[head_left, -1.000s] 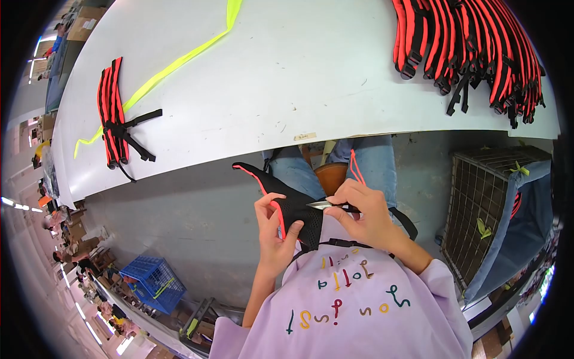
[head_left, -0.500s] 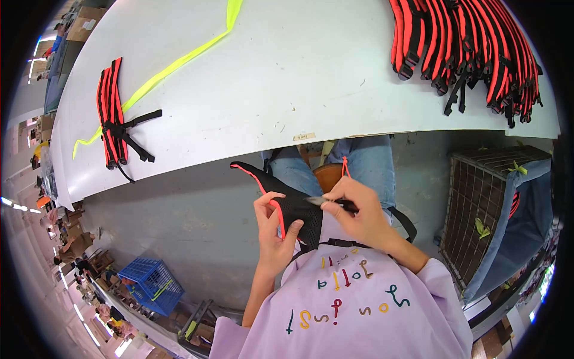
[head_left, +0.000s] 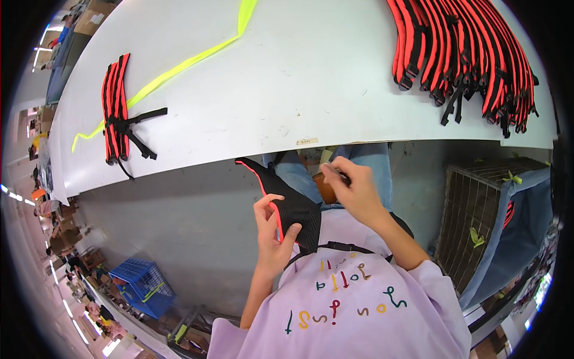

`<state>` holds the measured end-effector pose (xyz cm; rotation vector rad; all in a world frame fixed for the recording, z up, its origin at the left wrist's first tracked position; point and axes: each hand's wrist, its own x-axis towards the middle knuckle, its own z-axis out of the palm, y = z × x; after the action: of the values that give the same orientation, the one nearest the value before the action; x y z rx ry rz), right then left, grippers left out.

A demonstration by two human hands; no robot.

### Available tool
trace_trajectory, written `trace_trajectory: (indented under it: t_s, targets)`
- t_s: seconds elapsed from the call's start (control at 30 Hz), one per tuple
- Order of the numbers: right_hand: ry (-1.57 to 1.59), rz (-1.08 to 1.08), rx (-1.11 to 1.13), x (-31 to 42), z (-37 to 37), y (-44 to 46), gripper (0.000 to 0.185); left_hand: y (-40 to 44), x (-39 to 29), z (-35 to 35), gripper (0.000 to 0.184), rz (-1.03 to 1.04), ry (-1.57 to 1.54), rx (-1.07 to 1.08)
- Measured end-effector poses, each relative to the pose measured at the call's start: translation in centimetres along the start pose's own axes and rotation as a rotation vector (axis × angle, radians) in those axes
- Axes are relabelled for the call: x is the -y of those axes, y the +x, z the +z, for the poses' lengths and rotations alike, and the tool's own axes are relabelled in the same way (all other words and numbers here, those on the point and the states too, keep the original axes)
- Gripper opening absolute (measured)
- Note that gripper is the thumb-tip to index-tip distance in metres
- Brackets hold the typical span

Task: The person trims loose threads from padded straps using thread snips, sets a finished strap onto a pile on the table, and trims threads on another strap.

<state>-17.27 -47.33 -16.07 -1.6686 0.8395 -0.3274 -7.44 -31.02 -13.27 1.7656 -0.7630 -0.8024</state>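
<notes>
A black mesh fabric piece (head_left: 301, 216) with red edging is pinched along its red edge by my left hand (head_left: 275, 230), thumb on the near side. Its narrow end points up and left toward the table edge. Up and right of the fabric, apart from it, my right hand (head_left: 357, 188) is closed around small scissors or snips (head_left: 341, 175), mostly hidden by the fingers. A black strap with a buckle (head_left: 342, 246) lies across the lap just below the fabric.
On the white table (head_left: 281, 90) lie a small red-and-black strap bundle (head_left: 115, 113), a yellow-green ribbon (head_left: 191, 61) and a large pile of red-and-black straps (head_left: 463, 54). A wire cage with blue cloth (head_left: 472, 221) stands right; a blue crate (head_left: 143, 287) lower left.
My right hand has lifted the tool up and away from the fabric, and the red cord by that hand no longer shows. My left hand keeps its hold. The view has shifted slightly.
</notes>
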Motion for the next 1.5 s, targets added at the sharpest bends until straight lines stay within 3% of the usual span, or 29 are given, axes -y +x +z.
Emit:
trace_trajectory:
  t_s: [0.07,0.13,0.2,0.3,0.63,0.73,1.03,1.5]
  targets:
    - [0.024,0.038,0.067,0.5,-1.4,-0.6,0.023,0.0,0.2,-0.2,0.026,0.011,-0.012,-0.003]
    - [0.047,-0.108,0.104,1.9,-1.9,-1.6,0.031,0.3,0.5,-0.3,0.026,0.048,-0.038,-0.001]
    - [0.043,-0.178,0.193,2.7,-2.2,-2.7,0.05,0.4,0.5,-0.7,0.031,0.053,-0.1,0.009]
    - [0.039,-0.2,0.218,3.2,-1.8,-3.6,0.051,0.4,1.0,-1.0,0.039,0.097,-0.133,0.027]
    - [-0.014,-0.159,0.113,3.4,-0.5,-3.2,0.031,0.0,1.7,-1.6,0.052,0.117,-0.143,-0.011]
    - [-0.092,-0.086,0.145,5.0,-1.2,-2.8,0.025,-0.1,1.9,-1.9,0.045,0.114,-0.144,0.0]
    - [-0.244,-0.391,0.221,4.4,-1.1,-1.6,0.022,-0.2,1.2,-1.9,0.035,0.065,-0.12,0.014]
    - [-0.35,-0.466,0.315,4.7,-2.0,-0.7,0.02,0.0,0.8,-1.7,0.034,0.077,-0.076,0.034]
